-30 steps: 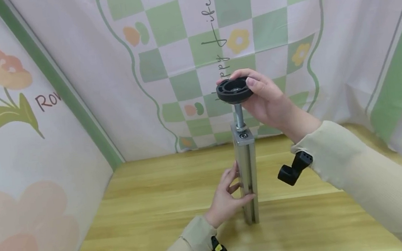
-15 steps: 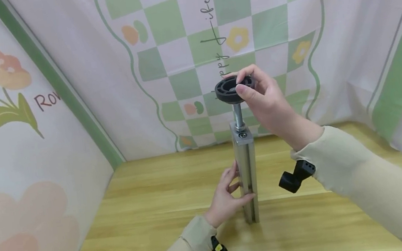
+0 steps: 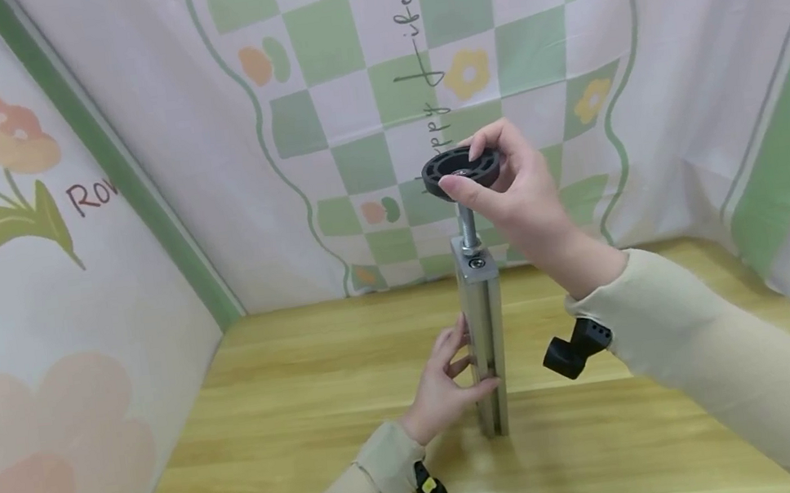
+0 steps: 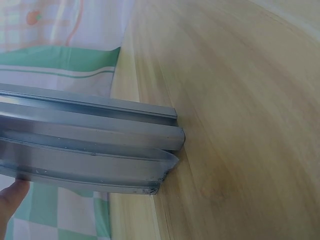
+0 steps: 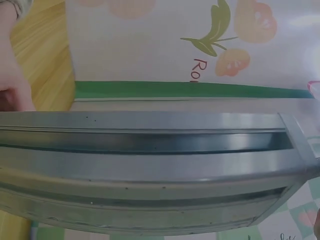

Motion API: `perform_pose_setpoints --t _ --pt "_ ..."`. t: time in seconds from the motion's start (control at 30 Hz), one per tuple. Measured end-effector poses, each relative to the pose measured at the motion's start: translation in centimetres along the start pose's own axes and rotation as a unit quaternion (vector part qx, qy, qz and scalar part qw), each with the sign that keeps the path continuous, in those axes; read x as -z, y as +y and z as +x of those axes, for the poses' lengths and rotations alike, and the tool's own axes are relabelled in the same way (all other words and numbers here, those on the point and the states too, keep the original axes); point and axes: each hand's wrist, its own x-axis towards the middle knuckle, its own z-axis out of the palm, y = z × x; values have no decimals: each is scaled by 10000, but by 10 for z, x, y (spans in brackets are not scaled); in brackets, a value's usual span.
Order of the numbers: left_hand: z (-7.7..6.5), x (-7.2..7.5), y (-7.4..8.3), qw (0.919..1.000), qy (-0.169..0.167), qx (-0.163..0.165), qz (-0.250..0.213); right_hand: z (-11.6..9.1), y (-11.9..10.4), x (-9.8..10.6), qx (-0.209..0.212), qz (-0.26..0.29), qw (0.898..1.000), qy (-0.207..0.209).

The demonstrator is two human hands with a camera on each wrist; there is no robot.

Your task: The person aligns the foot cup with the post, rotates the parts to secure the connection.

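Observation:
A slotted aluminium profile [image 3: 484, 334] stands upright on the table, its lower end at the wood in the left wrist view. My left hand [image 3: 443, 397] grips its lower half, thumb across the near side and fingers on the left. A metal end plate [image 3: 479, 267] caps the top. From it rises a threaded rod [image 3: 467, 228], topped by a round black levelling foot [image 3: 435, 182] with its hollow side up. My right hand [image 3: 524, 189] pinches the foot's rim, thumb on the near edge, other fingers at the far right. Slots run along the profile [image 5: 150, 167] in the right wrist view.
The wooden table [image 3: 294, 390] ends at a printed curtain [image 3: 349, 112] close behind the profile. Another patterned curtain [image 3: 39, 298] hangs along the left side. Black wrist cameras [image 3: 576, 349] stick out from both sleeves.
My right thumb has moved left along the near rim of the foot, and the index finger has shifted over the rim. My left hand and the profile stay in place.

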Motion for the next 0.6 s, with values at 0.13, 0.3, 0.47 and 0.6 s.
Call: perform_pose_setpoints --t 0.13,0.3,0.47,0.6 --pt "1 0 1 9999 8 166 -10 1 2 -4 347 -533 9973 361" --pt "1 0 -1 10000 14 0 26 2 4 -10 1027 -1151 9847 806" --pt "1 0 -2 9999 14 -102 -37 1 5 -14 1298 -1675 9712 1086" --pt "0 0 -3 9999 26 -117 -12 1 6 -14 1376 -1991 9631 1180"
